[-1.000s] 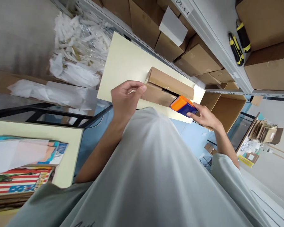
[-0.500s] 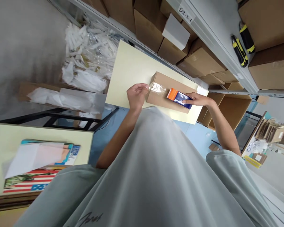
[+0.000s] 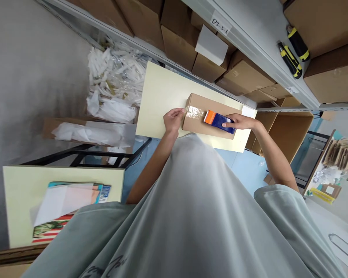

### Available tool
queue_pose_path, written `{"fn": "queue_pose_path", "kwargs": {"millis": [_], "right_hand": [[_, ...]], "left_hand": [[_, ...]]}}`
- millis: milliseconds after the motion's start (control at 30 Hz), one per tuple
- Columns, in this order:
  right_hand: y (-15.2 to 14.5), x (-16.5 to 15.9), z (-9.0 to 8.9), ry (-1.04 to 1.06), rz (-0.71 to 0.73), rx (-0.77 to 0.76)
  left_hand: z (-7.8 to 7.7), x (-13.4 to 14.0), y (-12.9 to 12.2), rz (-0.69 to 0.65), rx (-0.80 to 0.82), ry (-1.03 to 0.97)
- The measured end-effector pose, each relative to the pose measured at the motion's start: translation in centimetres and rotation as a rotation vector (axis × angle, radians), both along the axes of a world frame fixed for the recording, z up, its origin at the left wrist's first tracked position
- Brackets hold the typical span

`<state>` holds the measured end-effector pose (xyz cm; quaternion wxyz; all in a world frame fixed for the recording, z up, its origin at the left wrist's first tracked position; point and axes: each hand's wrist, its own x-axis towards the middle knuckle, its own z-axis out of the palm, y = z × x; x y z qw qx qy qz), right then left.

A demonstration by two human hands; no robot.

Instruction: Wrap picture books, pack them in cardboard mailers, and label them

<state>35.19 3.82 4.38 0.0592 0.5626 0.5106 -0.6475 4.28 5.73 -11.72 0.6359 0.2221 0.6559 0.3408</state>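
Note:
A long brown cardboard box (image 3: 198,127) lies on the pale yellow table (image 3: 156,92). Clear packing tape (image 3: 195,112) runs along its top near the left end. My right hand (image 3: 238,121) is closed around a blue and orange tape dispenser (image 3: 219,121), which rests against the box top with its orange toothed edge towards the tape. At the box's left end, my left hand (image 3: 174,119) is closed, thumb and fingertips pinched at the tape's end; the bit between the fingers is too small to see clearly.
A shelf (image 3: 243,42) with cardboard boxes runs along the far side; two yellow-black cutters (image 3: 290,60) lie on it. White packing scraps (image 3: 116,73) are piled at left. A second table (image 3: 20,193) bears colourful printed sheets (image 3: 66,200). An open carton (image 3: 290,131) stands right.
The view has shifted a little. My left hand has drawn in at the box's left end, and the tape now lies flatter on the box top. The dispenser stays in my right hand.

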Motion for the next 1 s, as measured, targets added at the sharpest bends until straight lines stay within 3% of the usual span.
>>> {"fn": "queue_pose_path", "kwargs": {"millis": [167,333,433,733,867,1000], "right_hand": [[-0.7,-0.1,-0.3,-0.002,-0.021,0.029],[-1.2,0.0,-1.0,0.021,-0.016,0.07],[-1.1,0.1,-1.3,0.024,0.001,0.071],[0.7,0.2,-2.2,0.23,0.071,-0.045],[-0.6,4.8,-2.1,0.198,0.008,0.049],[-5.4,14.7,-1.7,0.154,0.006,0.131]], "left_hand": [[-0.3,-0.2,-0.5,0.019,-0.051,0.14],[1.8,0.0,-0.6,-0.149,0.216,0.215],[2.9,0.9,-0.6,-0.212,0.231,0.298],[2.4,2.2,0.0,-0.114,0.218,0.387],[1.7,2.5,0.0,-0.094,0.243,0.452],[-0.2,2.4,0.1,-0.089,0.29,0.514]]}}
